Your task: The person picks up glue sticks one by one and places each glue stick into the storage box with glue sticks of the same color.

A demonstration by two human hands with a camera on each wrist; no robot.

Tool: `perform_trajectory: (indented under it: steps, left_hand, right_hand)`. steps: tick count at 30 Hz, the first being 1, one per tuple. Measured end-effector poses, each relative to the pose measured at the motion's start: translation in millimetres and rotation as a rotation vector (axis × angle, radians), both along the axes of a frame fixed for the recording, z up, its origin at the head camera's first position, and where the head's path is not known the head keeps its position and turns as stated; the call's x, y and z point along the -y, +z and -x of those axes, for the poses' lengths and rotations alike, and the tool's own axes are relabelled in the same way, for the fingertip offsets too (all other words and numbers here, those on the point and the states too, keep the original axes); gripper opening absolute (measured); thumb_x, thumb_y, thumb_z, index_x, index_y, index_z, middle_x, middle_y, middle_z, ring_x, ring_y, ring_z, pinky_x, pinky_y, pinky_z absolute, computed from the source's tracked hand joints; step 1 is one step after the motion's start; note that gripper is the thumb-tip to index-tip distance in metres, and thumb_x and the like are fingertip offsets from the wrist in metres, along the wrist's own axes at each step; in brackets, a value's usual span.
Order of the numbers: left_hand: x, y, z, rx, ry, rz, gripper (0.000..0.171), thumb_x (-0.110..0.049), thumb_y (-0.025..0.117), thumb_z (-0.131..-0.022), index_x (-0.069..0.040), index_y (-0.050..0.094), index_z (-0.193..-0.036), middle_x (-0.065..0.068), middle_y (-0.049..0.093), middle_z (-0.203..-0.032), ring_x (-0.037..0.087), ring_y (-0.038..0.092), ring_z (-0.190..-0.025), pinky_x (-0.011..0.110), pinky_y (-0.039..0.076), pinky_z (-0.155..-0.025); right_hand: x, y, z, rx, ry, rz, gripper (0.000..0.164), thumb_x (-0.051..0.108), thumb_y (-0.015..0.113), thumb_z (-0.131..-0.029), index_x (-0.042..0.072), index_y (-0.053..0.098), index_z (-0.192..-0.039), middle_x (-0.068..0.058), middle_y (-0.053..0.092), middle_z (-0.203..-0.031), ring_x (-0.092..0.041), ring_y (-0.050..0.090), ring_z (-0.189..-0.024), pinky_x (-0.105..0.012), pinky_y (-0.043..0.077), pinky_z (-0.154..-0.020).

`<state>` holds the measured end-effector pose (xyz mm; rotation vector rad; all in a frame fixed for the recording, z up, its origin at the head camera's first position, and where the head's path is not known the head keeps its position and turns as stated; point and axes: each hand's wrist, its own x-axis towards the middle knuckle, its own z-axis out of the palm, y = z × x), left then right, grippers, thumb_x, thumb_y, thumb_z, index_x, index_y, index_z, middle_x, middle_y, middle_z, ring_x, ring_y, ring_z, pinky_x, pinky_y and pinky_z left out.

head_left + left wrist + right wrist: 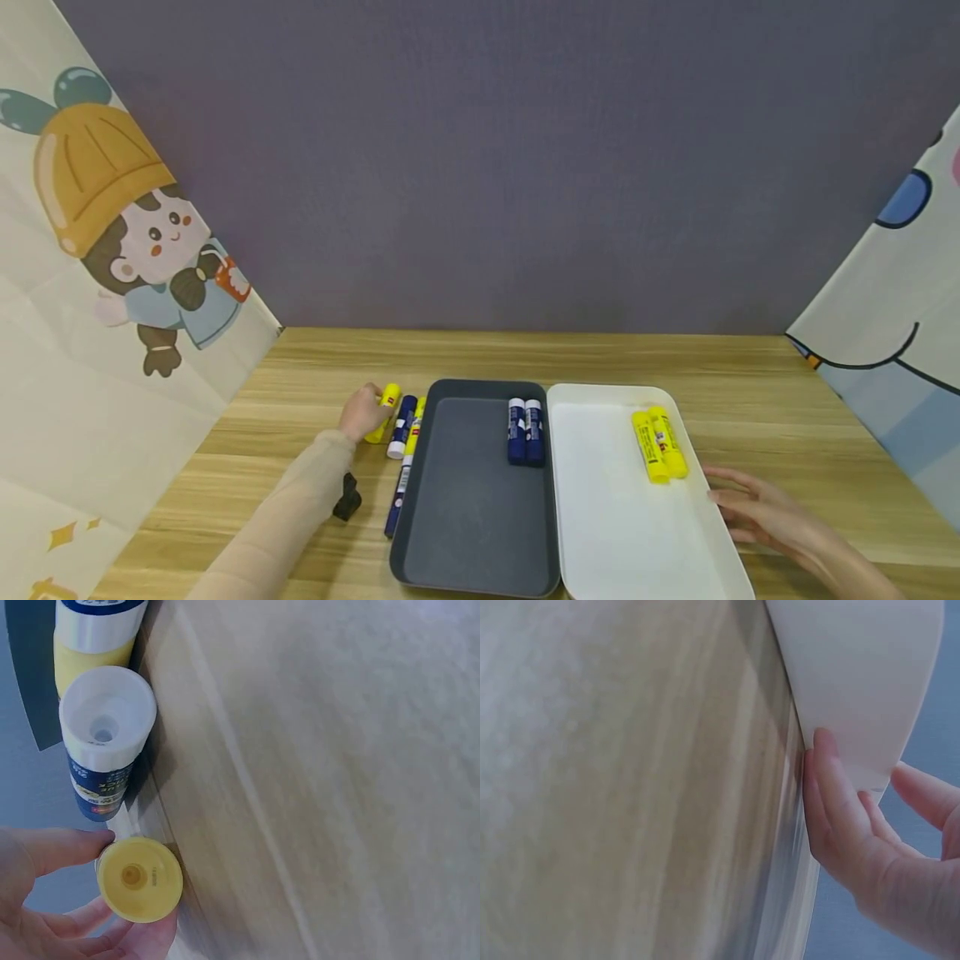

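At the left of the tabletop my left hand [363, 413] grips a yellow glue stick [387, 407], its thumb and fingers around the barrel. The left wrist view shows the round yellow end of this stick [140, 880] between thumb and fingers. Just to its right lies a blue glue stick [402, 427] with a white cap, then a yellow one [415, 427] against the dark tray, and another blue one [397, 500] nearer me. My right hand [772, 517] touches the outer side of the white tray [622, 533] with loosely extended fingers, thumb near the rim.
Two blue glue sticks [525, 433] lie side by side in the dark grey tray [480, 533]. Inside the white tray are two yellow glue sticks [660, 446]. The trays stand edge to edge on the wooden table [540, 354], with a grey panel [525, 167] behind.
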<state>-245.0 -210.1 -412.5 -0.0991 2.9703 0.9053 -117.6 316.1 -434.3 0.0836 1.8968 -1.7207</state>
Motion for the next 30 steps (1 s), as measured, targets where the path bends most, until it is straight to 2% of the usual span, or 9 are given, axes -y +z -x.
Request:
perform_trajectory:
  steps: [6, 15, 21, 23, 26, 30]
  left_hand:
    - [2, 2.1, -0.3, 0.027, 0.029, -0.051, 0.036, -0.007, 0.060, -0.078, 0.015, 0.048, -0.105, 0.026, 0.056, -0.092, 0.025, 0.052, -0.072, 0.030, 0.046, -0.060]
    - [3, 6.6, -1.8, 0.048, 0.055, -0.118, 0.039, -0.010, 0.059, -0.080, 0.013, 0.046, -0.109, 0.025, 0.054, -0.094, 0.025, 0.051, -0.074, 0.029, 0.045, -0.061]
    - [0, 14.4, -2.2, 0.072, 0.082, -0.233, 0.040, -0.009, 0.057, -0.081, 0.012, 0.045, -0.113, 0.025, 0.052, -0.100, 0.021, 0.050, -0.073, 0.025, 0.044, -0.057]
    - [-2, 17.4, -1.7, 0.089, 0.089, -0.277, 0.040, -0.009, 0.056, -0.081, 0.011, 0.045, -0.115, 0.024, 0.052, -0.100, 0.018, 0.049, -0.068, 0.023, 0.044, -0.053]
    - [-4, 21.3, -0.9, 0.107, 0.094, -0.323, 0.041, -0.009, 0.056, -0.082, 0.010, 0.045, -0.116, 0.023, 0.052, -0.101, 0.013, 0.047, -0.062, 0.022, 0.042, -0.049]
    - [-7, 27.3, -0.9, 0.108, 0.083, -0.382, 0.042, -0.009, 0.057, -0.081, 0.011, 0.046, -0.116, 0.023, 0.053, -0.100, 0.012, 0.049, -0.061, 0.021, 0.044, -0.050]
  right_hand:
    - [0, 0.1, 0.5, 0.010, -0.011, -0.009, 0.063, 0.021, 0.049, -0.091, -0.010, 0.015, -0.133, -0.004, 0.058, -0.107, -0.020, 0.058, -0.093, -0.043, 0.048, -0.079]
    - [-1, 0.3, 0.7, 0.007, -0.001, -0.009, 0.061, 0.021, 0.048, -0.091, -0.009, 0.016, -0.133, -0.004, 0.058, -0.107, -0.020, 0.057, -0.094, -0.043, 0.048, -0.079]
    - [0, -0.1, 1.4, 0.013, 0.003, 0.002, 0.062, 0.021, 0.048, -0.091, -0.010, 0.015, -0.133, -0.002, 0.058, -0.105, -0.020, 0.058, -0.093, -0.043, 0.049, -0.078]
    - [-1, -0.5, 1.5, 0.013, -0.002, -0.013, 0.062, 0.021, 0.049, -0.091, -0.009, 0.015, -0.133, -0.003, 0.058, -0.105, -0.020, 0.058, -0.093, -0.043, 0.049, -0.078]
    - [-1, -0.2, 1.7, 0.014, -0.011, -0.032, 0.062, 0.021, 0.049, -0.091, -0.009, 0.016, -0.133, -0.003, 0.058, -0.106, -0.020, 0.058, -0.093, -0.043, 0.049, -0.078]
    - [0, 1.7, 1.6, 0.015, -0.014, -0.049, 0.063, 0.022, 0.049, -0.091, -0.009, 0.016, -0.134, -0.003, 0.058, -0.105, -0.020, 0.057, -0.093, -0.043, 0.049, -0.078]
